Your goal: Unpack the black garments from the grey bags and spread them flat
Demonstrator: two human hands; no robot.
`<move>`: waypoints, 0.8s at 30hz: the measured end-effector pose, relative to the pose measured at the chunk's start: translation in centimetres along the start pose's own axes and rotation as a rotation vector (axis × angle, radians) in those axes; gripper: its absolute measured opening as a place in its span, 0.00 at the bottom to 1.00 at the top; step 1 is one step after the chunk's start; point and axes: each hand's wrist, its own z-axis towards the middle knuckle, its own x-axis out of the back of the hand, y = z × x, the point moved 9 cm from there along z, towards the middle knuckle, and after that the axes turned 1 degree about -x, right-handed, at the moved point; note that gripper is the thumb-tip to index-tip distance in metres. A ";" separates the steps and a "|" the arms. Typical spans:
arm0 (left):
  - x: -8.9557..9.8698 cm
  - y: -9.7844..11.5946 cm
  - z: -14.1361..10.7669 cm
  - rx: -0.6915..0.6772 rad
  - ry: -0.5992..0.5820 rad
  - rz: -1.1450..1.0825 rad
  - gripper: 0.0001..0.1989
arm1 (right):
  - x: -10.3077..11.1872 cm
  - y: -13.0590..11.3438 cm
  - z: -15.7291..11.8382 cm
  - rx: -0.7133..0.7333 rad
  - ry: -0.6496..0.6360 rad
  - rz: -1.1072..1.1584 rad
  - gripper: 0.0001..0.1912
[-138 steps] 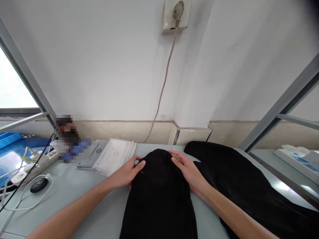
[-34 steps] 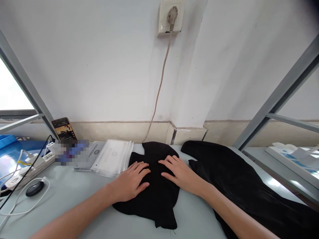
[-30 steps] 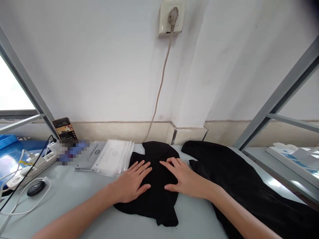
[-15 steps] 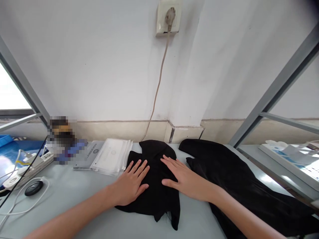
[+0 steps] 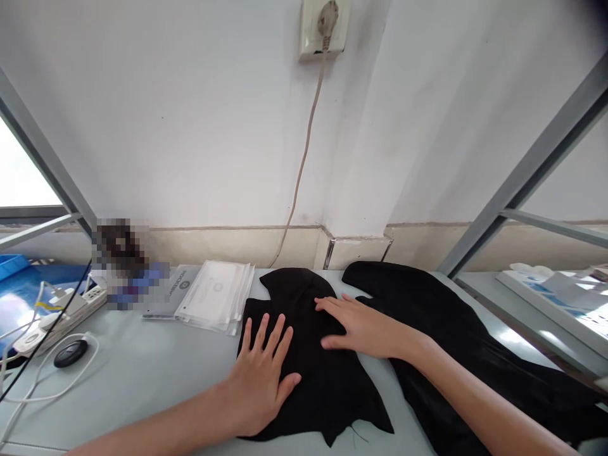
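Note:
A cut piece of black fabric (image 5: 318, 386) lies spread on the grey table, with loose threads at its lower edge. Flat on its left part rests my left hand (image 5: 261, 373), fingers spread. My right hand (image 5: 363, 323) is over the fabric's right edge, thumb apart from the fingers, and holds nothing that I can see. To the right, partly under my right forearm, a larger black fabric (image 5: 456, 342) stretches toward the table's right side.
Clear zip bags (image 5: 216, 294) lie at the back left beside a grey bag (image 5: 173, 291). Further left are a power strip (image 5: 66, 316) and a black oval device (image 5: 71, 353) with white cable. Grey metal frame bars (image 5: 522, 171) rise on both sides. A cord hangs from a wall socket (image 5: 324, 31).
The black fabric piece now lies wider, its lower right corner spread out to the right. My left hand has moved down and slightly right; my right hand has shifted right and slightly up.

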 end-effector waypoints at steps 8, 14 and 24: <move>0.4 0.9 -0.7 0.006 -0.022 -0.042 0.36 | -1.7 -0.4 3.8 0.102 0.194 -0.028 0.36; 4.1 -2.4 3.1 0.027 0.052 -0.065 0.24 | -1.4 0.7 3.3 0.086 0.354 0.064 0.25; 2.3 -10.3 6.8 0.076 -0.018 -0.015 0.32 | -1.1 1.5 3.2 0.060 0.260 0.072 0.34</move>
